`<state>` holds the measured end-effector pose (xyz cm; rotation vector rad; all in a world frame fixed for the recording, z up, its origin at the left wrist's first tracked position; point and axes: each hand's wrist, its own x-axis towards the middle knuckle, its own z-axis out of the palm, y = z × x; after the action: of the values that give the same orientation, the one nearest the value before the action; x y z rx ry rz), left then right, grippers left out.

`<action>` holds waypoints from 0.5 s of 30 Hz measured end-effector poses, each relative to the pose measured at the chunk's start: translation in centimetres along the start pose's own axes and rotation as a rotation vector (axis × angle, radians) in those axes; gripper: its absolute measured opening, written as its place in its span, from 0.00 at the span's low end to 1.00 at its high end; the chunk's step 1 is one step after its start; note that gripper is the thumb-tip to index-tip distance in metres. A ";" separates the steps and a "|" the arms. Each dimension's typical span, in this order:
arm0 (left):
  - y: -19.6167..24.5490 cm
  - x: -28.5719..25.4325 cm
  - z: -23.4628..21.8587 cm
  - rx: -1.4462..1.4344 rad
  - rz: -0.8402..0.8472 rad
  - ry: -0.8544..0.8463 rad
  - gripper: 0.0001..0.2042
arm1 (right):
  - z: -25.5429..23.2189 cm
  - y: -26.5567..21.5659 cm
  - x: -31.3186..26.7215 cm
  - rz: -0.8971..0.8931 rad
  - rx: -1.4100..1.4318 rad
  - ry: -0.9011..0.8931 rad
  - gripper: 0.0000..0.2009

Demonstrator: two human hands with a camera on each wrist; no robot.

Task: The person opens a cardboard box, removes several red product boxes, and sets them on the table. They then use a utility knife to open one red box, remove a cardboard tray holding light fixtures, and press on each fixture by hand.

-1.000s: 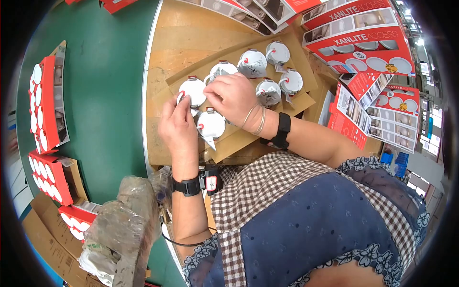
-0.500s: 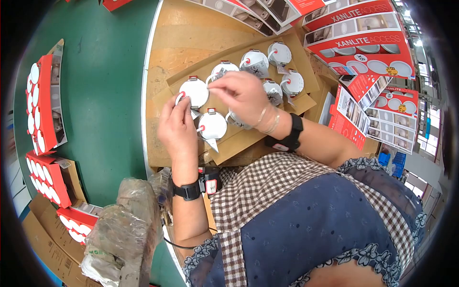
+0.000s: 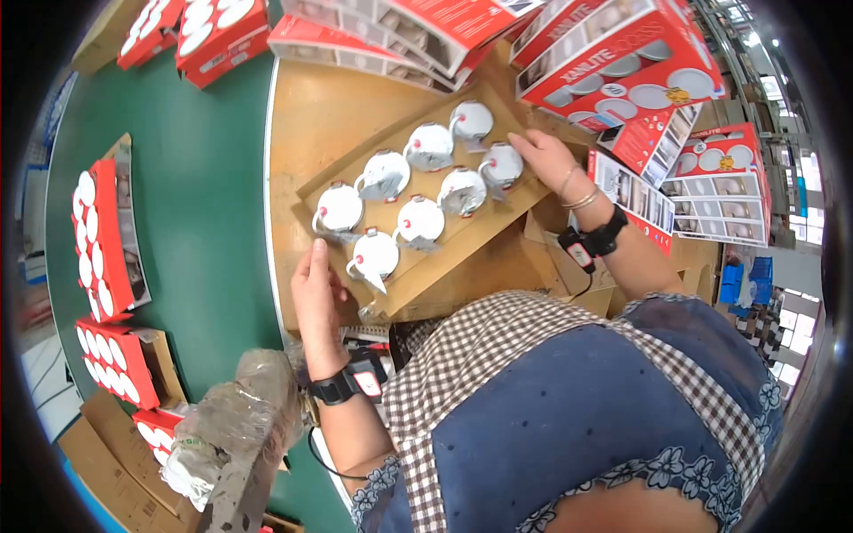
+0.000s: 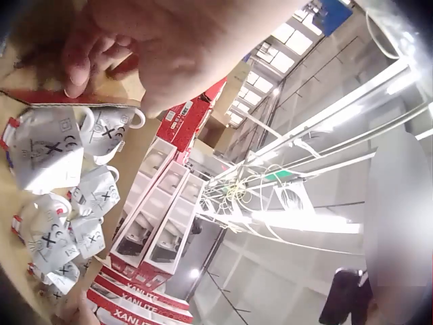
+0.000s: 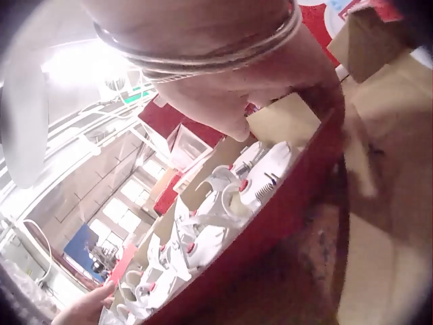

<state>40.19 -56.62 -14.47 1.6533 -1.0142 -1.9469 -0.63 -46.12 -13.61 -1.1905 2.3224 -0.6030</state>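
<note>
A shallow cardboard box (image 3: 480,238) holds two rows of white round lamps (image 3: 418,221) with red-ended cable stubs and white tags. My left hand (image 3: 317,293) is at the box's near-left end, thumb by its edge; in the left wrist view the left hand (image 4: 155,54) lies over the cardboard edge with fingers bent. At the opposite end my right hand (image 3: 549,164) grips the box's short side; in the right wrist view the right hand (image 5: 250,88) has its thumb over the rim, other fingers partly hidden. The box's outside looks red there (image 5: 270,220).
Printed red XANLITE boxes (image 3: 622,67) stand at the upper right, with more packages (image 3: 400,40) at the top. Several red boxes (image 3: 107,240) lie on the green surface (image 3: 204,204) at the left. A plastic-wrapped object (image 3: 244,409) stands at the lower left.
My right hand has left the lamps for the box's far end, and my left hand has moved down to its near end. The box sits lower and further left in view.
</note>
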 end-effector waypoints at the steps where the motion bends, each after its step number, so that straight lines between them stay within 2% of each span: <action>1: 0.8 -0.1 0.6 0.173 -0.011 0.049 0.27 | -0.4 -0.2 0.3 0.016 0.003 -0.041 0.31; 2: 1.4 -0.7 1.8 0.183 0.016 0.039 0.27 | -0.7 -0.1 0.6 0.034 0.008 -0.082 0.33; 4: 2.2 -2.5 3.8 -0.397 0.037 -0.083 0.27 | -1.3 -1.5 0.7 0.059 0.065 -0.061 0.34; 5: 1.1 -1.5 2.2 -0.324 0.048 -0.184 0.27 | -2.5 -4.3 -0.8 0.174 0.471 -0.187 0.34; 6: 0.8 -2.1 1.7 -0.301 0.053 -0.199 0.27 | -3.4 -5.5 -2.1 0.284 0.883 -0.317 0.34; 7: 0.6 -2.6 1.5 -0.208 0.149 -0.150 0.27 | -3.3 -3.2 -1.1 0.277 0.932 -0.545 0.33; 8: 0.4 -3.3 1.4 -0.118 0.246 -0.105 0.28 | -3.7 -3.7 -2.3 0.280 0.935 -0.529 0.32; 9: 0.2 -4.5 1.3 -0.078 0.269 -0.072 0.28 | -4.1 -4.2 -3.4 0.282 0.937 -0.514 0.30; 10: 0.2 -6.2 2.0 -0.036 0.290 -0.039 0.29 | -4.6 -2.7 -3.8 0.288 1.010 -0.488 0.28; 11: 0.0 -7.6 1.7 -0.037 0.303 -0.001 0.29 | -4.5 -1.0 -4.1 0.180 1.115 -0.588 0.26; 12: -0.3 -8.9 1.5 -0.036 0.313 0.030 0.29 | -4.7 0.1 -5.2 0.162 1.157 -0.561 0.24; 14: -0.3 -11.5 1.6 0.014 0.311 0.027 0.28 | -7.3 -0.6 -9.0 0.156 1.137 -0.573 0.26; 15: 0.1 -12.8 2.4 0.036 0.317 0.034 0.27 | -7.6 1.0 -10.3 0.164 1.201 -0.612 0.28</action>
<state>40.77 -47.05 -5.57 1.4366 -1.2214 -1.6962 -0.30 -35.70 -6.05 -0.4662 1.1318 -1.1239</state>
